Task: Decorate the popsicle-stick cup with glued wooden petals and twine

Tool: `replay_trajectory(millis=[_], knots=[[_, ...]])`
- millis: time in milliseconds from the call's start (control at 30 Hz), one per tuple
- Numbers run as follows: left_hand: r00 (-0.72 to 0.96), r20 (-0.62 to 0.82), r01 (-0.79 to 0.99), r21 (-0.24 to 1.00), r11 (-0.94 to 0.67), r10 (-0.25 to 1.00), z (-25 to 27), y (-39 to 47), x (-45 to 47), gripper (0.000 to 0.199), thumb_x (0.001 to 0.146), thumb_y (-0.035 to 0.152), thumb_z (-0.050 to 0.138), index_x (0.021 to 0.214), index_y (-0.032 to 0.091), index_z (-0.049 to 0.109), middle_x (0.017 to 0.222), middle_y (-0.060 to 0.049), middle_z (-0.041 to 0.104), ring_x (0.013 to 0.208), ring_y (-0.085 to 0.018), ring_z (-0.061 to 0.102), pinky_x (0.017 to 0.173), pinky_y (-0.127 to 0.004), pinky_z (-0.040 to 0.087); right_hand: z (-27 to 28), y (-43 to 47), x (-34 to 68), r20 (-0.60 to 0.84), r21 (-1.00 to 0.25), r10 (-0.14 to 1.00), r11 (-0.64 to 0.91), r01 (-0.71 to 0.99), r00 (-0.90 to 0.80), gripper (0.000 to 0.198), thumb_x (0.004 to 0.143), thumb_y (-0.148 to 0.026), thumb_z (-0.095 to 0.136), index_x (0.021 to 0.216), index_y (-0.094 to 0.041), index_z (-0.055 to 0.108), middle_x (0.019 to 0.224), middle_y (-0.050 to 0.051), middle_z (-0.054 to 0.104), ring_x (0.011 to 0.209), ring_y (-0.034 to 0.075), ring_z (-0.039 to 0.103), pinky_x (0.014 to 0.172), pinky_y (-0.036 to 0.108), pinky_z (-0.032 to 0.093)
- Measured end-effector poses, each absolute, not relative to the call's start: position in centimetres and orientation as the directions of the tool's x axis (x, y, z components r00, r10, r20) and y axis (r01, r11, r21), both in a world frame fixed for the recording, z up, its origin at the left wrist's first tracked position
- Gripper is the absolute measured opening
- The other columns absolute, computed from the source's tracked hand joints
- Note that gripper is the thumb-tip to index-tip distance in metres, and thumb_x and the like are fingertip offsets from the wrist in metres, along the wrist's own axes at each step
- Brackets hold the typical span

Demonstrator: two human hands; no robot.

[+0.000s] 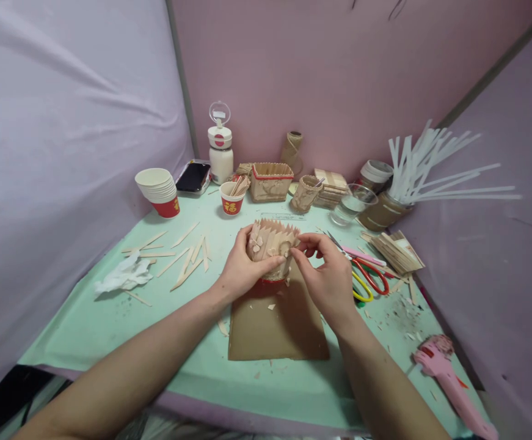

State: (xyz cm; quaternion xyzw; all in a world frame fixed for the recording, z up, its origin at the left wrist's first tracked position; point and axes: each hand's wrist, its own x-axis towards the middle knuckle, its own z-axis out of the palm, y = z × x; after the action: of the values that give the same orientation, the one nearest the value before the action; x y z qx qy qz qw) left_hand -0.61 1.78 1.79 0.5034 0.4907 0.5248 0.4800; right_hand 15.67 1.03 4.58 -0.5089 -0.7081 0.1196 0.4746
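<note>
A small cup of pale wooden craft sticks, jagged along its top and red at its base, is held above a brown cardboard sheet. Small flower shapes and a curled piece decorate its wall. My left hand wraps around the cup's left side, with the thumb lying across the front. At the cup's right side, the thumb and index finger of my right hand are pinched close together against the wall. Whatever lies between those fingertips is too small to make out.
Scissors and a stick bundle lie right, near a pink glue gun. Loose sticks and crumpled tissue lie left. Behind stand paper cups, a bottle, a stick box, a water cup and glue sticks.
</note>
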Motion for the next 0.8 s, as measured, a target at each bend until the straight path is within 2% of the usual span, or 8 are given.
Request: replay_trajectory(millis=[167,267,367,633,800], knots=[[-0.032,0.024,-0.036,0.999,-0.025,0.999,1.87,1.90,-0.57,0.080,0.062,0.032,0.084,0.128,0.016,0.041,0.133,-0.015,0.056,0.124,-0.029,0.054,0.104,-0.042,0.043,4.62,1.30,15.77,0.432,-0.774,0.901,0.355,0.524,0.028,0.013,0.082,-0.025,0.066,0.092,-0.020,0.061,0.080,0.000,0.064,0.072,0.014,0.055,0.070,0.028,0.044],[-0.035,0.025,-0.044,0.999,-0.026,0.999,1.71,1.95,-0.59,0.080,0.063,0.033,0.084,0.128,0.016,0.041,0.133,-0.014,0.056,0.123,-0.029,0.055,0.103,-0.041,0.044,4.71,1.22,15.74,0.455,-0.748,0.890,0.383,0.542,0.000,0.006,0.083,-0.025,0.065,0.084,-0.020,0.062,0.077,-0.001,0.065,0.071,0.014,0.054,0.069,0.027,0.042],[-0.037,0.025,-0.045,0.999,-0.027,0.999,1.54,1.99,-0.63,0.081,0.063,0.036,0.084,0.129,0.017,0.041,0.132,-0.014,0.056,0.123,-0.029,0.055,0.103,-0.041,0.044,4.80,1.14,15.70,0.484,-0.716,0.875,0.419,0.558,-0.036,0.006,0.084,-0.023,0.063,0.079,-0.020,0.063,0.075,-0.001,0.065,0.069,0.013,0.054,0.068,0.027,0.042],[-0.042,0.045,0.007,0.999,-0.045,0.998,1.45,2.08,-0.77,0.085,0.061,0.036,0.086,0.130,0.017,0.041,0.134,-0.015,0.055,0.125,-0.029,0.053,0.105,-0.042,0.042,4.85,1.04,15.64,0.526,-0.695,0.849,0.461,0.552,-0.047,0.006,0.085,-0.020,0.062,0.080,-0.021,0.065,0.077,-0.001,0.067,0.069,0.013,0.055,0.069,0.027,0.043],[-0.023,0.015,-0.074,0.997,-0.017,1.000,1.32,2.18,-0.81,0.082,0.062,0.038,0.085,0.130,0.018,0.042,0.136,-0.014,0.055,0.125,-0.029,0.053,0.104,-0.042,0.043,5.01,0.48,15.82,0.519,-0.708,0.854,0.459,0.536,-0.046,0.004,0.086,-0.020,0.063,0.082,-0.021,0.065,0.076,-0.002,0.066,0.069,0.013,0.055,0.068,0.026,0.043]])
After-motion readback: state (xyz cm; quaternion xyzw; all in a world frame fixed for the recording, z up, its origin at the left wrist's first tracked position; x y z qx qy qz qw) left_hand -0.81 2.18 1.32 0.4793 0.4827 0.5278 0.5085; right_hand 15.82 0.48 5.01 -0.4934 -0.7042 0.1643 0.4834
